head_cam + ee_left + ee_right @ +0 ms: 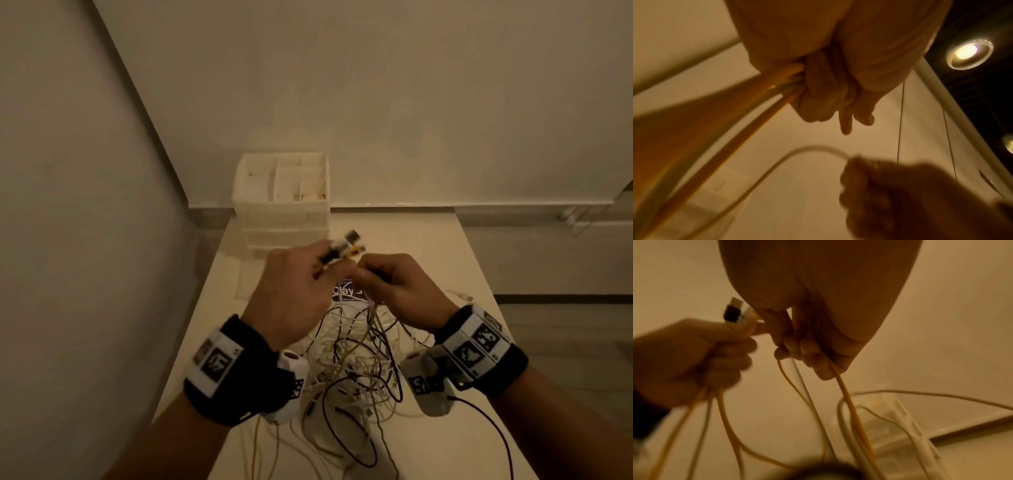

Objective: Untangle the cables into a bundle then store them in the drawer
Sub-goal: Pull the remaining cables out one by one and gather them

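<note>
A tangle of white, yellow and dark cables [356, 363] lies on the white table [455, 260] and hangs up to both hands. My left hand [298, 287] grips several cable ends, and their plugs [346, 246] stick out above its fingers [731, 356]. Close to its right, my right hand [397, 281] has its fingers [809, 356] curled round a few cables [799, 379], white and yellow. In the left wrist view the yellow cables [777, 82] run out of the left fist. The white drawer unit [284, 205] stands at the table's back, its drawers closed.
A blue printed card [346, 293] lies on the table under the hands. A loose white plug [462, 296] lies to the right. Walls close in at the left and back. The table's left edge runs near my left wrist.
</note>
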Demonstrator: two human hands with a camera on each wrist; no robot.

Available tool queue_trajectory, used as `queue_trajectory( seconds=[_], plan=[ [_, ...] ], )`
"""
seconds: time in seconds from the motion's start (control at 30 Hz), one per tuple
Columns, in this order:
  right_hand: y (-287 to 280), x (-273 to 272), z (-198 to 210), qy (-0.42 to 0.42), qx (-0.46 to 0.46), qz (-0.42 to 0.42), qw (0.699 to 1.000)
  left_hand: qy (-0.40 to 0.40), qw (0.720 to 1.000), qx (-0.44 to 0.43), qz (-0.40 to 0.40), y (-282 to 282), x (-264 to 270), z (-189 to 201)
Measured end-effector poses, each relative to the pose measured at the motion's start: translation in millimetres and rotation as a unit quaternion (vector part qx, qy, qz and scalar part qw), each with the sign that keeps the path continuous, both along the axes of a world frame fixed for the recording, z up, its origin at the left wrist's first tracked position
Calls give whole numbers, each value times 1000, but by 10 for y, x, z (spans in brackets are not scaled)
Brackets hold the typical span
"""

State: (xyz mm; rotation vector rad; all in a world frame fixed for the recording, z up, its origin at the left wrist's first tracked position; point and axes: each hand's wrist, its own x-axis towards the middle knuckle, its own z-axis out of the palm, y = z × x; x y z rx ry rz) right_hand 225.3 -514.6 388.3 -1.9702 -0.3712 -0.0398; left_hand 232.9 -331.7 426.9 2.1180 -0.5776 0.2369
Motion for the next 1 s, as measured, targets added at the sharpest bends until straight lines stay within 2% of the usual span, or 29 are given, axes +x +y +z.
queue_trajectory(
  seconds=[0.07,0.2,0.3,0.37,0.43,0.63,0.8,0.93,1.0],
  plan=[
    [-24,-22,144,-4,43,-10,999,-25,999,36,-10,-75,15,-72],
    [-39,-86,200,-4,70,6,998,-59,998,1,29,-98,26,7],
    [4,-127,-46,35,71,19,997,-92,988,-69,103,-11,66,176],
    [-26,-159,-289,39,38,-5,999,-114,974,-111,159,142,163,288],
    [-113,-184,-478,23,23,-43,999,-138,967,-119,178,300,231,343],
    [-158,-132,-542,9,12,-76,997,-159,949,-144,231,554,230,260],
    [-212,-144,-400,8,17,-86,996,-152,956,-142,206,599,148,268],
    [-186,-170,-69,-6,15,-48,999,-32,992,-99,76,306,3,240],
    [-136,-169,116,-17,20,-31,999,3,998,-61,13,104,-50,144]
  ],
)
